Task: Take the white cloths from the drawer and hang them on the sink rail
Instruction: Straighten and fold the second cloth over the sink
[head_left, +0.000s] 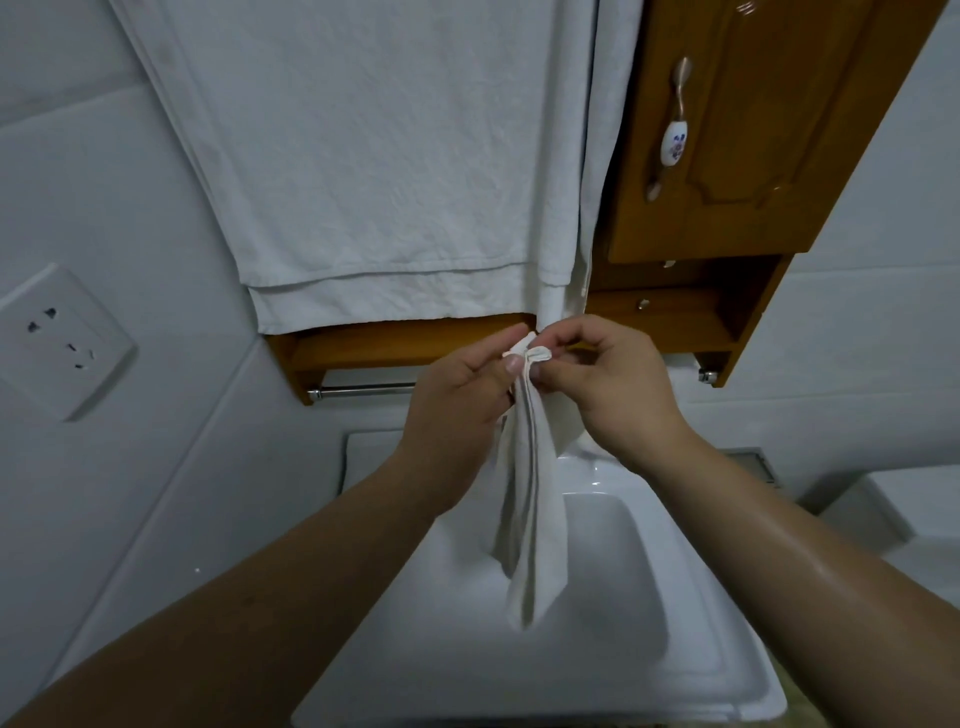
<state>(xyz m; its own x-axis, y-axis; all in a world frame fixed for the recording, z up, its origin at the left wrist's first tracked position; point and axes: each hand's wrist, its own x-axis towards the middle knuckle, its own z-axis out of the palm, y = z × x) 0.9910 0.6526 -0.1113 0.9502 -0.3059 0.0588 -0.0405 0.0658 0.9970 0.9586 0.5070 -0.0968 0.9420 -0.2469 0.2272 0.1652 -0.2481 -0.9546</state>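
Far to my left a wall socket (62, 340) sits on the pale tiles. Moving in, a large white towel (363, 156) hangs down over the wooden shelf unit, and beneath that unit I see the bare left end of the metal rail (363, 389) over the sink (701, 597).

My left hand (462, 395) comes next: thumb and forefinger are pressed together on the top edge of the small white cloth (530, 509), the other fingers curled behind it. The cloth hangs straight down from that pinch, bunched into a narrow strip, its tail dangling above the basin and touching nothing I can make out.

Just to the right, my right hand (608, 384) pinches the same upper corner, fingertips closed on the hem and nearly meeting the left thumb.

I judge this cloth as light, limp and thin; it will fold wherever it is not held and could slide off a smooth rail if draped unevenly. I would take it by the two top corners along the hem, spread it wide, then lay it over the rail with roughly equal lengths each side.

Further right stands the wooden cabinet door (753, 130) with its ceramic handle (672, 140).
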